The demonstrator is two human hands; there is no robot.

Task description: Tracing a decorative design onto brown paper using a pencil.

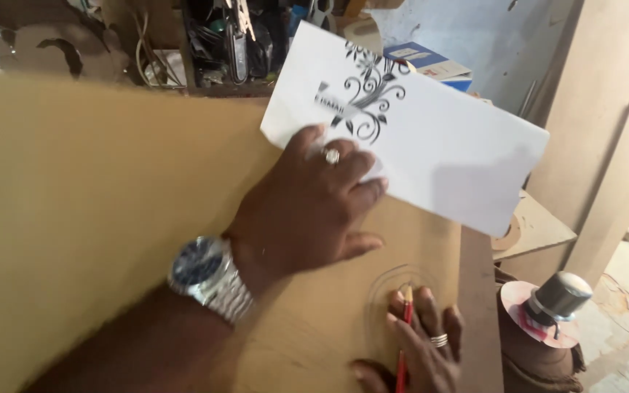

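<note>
My left hand (307, 207), with a ring and a silver wristwatch, holds a white paper sheet (445, 145) printed with a black floral ornament, lifted above a large tan fibreboard panel (96, 189). My right hand (424, 342), also ringed, grips a red pencil (405, 327) with its tip resting on faint curved pencil lines (391, 280) drawn on the panel near its right edge.
A round power tool with a black knob (555, 302) sits low at the right, beside the panel edge. Cut board offcuts (540, 229) lie behind it. Upright boards (606, 109) stand at the right. Cluttered shelves with cables (220, 44) and a blue-white box (431, 65) fill the back.
</note>
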